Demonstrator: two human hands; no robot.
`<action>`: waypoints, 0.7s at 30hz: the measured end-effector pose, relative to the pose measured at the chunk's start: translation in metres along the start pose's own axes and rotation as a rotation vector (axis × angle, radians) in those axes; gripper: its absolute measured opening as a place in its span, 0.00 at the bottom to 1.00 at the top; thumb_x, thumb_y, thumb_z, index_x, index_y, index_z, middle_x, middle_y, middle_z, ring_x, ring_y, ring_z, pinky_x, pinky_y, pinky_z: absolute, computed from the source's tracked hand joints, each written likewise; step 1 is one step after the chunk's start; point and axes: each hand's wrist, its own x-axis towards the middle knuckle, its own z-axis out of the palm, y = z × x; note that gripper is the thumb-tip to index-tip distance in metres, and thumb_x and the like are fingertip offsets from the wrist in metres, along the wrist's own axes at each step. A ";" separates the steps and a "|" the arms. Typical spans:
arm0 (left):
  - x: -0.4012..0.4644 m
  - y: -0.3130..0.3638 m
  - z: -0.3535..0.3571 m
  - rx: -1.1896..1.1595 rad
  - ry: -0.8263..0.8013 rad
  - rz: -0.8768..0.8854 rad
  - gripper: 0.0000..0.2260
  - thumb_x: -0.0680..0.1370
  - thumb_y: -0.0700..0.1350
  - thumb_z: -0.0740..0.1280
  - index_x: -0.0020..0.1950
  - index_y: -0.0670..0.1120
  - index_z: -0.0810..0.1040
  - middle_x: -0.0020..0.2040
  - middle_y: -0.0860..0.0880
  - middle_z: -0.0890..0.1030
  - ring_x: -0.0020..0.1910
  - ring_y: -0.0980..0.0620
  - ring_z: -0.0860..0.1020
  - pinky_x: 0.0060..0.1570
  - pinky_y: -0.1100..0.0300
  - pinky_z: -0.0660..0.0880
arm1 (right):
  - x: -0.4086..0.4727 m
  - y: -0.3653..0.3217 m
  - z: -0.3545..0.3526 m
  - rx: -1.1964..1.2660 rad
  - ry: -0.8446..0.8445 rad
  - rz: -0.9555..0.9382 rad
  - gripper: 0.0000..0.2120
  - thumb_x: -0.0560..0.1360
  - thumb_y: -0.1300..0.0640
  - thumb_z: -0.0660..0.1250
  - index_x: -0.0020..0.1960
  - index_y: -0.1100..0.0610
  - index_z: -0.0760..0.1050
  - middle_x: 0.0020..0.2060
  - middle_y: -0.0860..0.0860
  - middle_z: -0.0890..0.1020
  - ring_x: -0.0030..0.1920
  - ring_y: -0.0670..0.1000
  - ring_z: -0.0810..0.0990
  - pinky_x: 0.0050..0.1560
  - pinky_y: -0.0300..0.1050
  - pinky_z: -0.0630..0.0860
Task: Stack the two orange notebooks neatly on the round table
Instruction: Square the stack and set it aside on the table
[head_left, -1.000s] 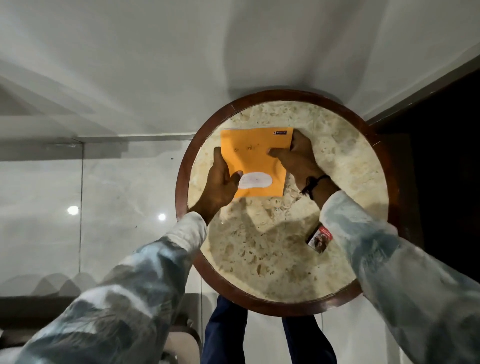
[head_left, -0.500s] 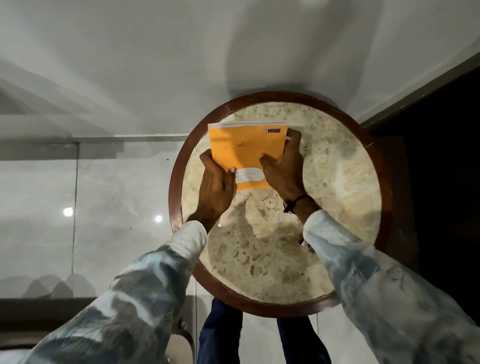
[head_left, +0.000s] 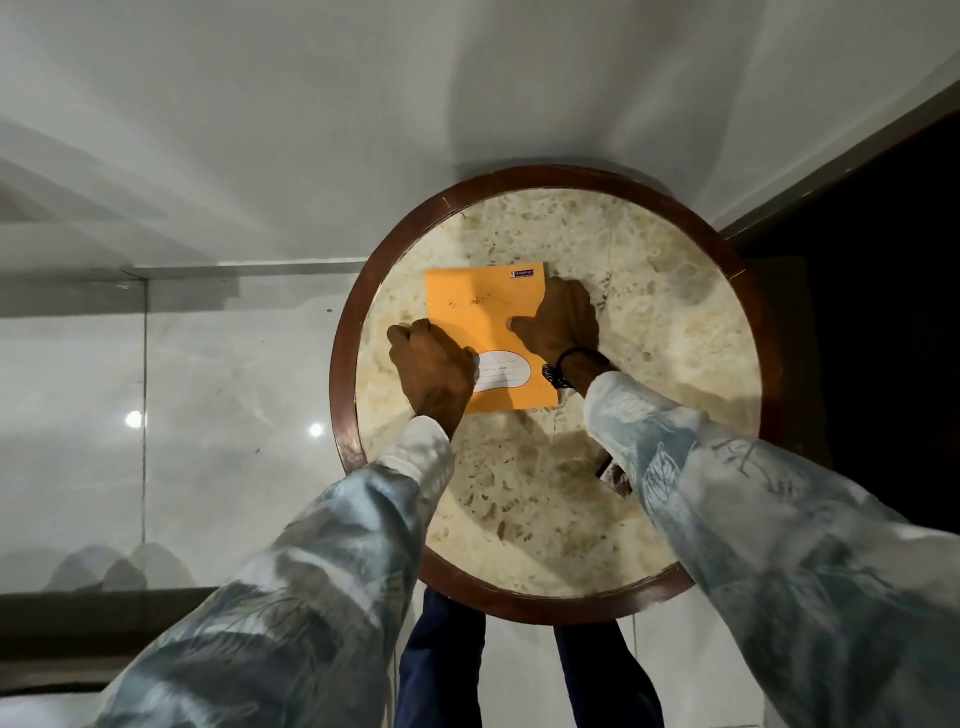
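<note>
An orange notebook (head_left: 480, 312) with a white label lies flat on the marble top of the round table (head_left: 675, 322), a little left of centre. Only one orange cover shows; whether a second notebook lies under it I cannot tell. My left hand (head_left: 431, 374) is curled against the notebook's left edge near the label. On the right edge rests my right hand (head_left: 558, 322), its thumb pressed on the cover. Both hands grip the notebook from the sides.
A small printed card or packet (head_left: 615, 475) lies on the table near my right sleeve, partly covered by it. The table has a dark wooden rim (head_left: 345, 405). A glossy pale floor lies to the left, and a dark area to the right.
Half a second ago the notebook was tipped up off the table between my hands. Now it lies flat, with both hands still at its sides.
</note>
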 end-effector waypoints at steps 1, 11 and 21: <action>-0.002 0.003 0.000 0.016 0.009 -0.001 0.27 0.73 0.42 0.77 0.68 0.38 0.73 0.68 0.37 0.72 0.66 0.31 0.74 0.64 0.42 0.74 | 0.000 0.000 -0.001 -0.027 -0.003 -0.018 0.29 0.73 0.50 0.77 0.68 0.62 0.71 0.67 0.60 0.72 0.66 0.63 0.72 0.62 0.56 0.73; -0.021 0.016 0.000 0.244 0.113 0.051 0.20 0.81 0.44 0.67 0.72 0.46 0.68 0.70 0.40 0.70 0.68 0.36 0.71 0.64 0.42 0.71 | -0.019 0.044 -0.030 0.110 0.085 -0.014 0.27 0.70 0.48 0.77 0.63 0.57 0.74 0.59 0.58 0.81 0.60 0.61 0.78 0.53 0.52 0.76; -0.133 -0.059 0.081 0.584 0.020 0.857 0.19 0.83 0.39 0.59 0.73 0.36 0.74 0.71 0.33 0.76 0.67 0.32 0.77 0.62 0.41 0.74 | -0.150 0.190 -0.018 -0.138 0.084 -0.193 0.33 0.65 0.45 0.76 0.67 0.52 0.70 0.60 0.53 0.76 0.58 0.59 0.75 0.46 0.56 0.80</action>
